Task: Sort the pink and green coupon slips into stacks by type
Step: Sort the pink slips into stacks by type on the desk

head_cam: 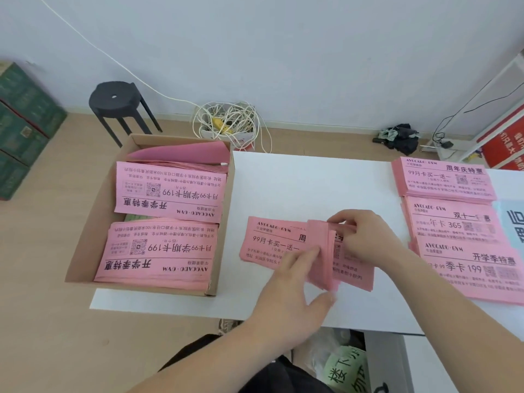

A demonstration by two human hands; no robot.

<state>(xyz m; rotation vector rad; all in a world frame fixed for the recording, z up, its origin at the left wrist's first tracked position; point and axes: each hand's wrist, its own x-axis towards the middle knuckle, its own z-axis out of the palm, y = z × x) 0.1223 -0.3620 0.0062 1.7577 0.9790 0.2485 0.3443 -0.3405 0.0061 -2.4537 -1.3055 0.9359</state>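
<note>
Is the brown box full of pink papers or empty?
Mostly full. Two piles of pink slips fill the box, with more pink sheets behind them.

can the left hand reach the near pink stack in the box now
Probably yes: the near pink stack lies uncovered in the open box, nothing between, though the left hand grips the bundle.

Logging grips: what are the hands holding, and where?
A pink slip bundle: the left hand grips its left face and near edge, and the right hand pinches its far edge.
</note>
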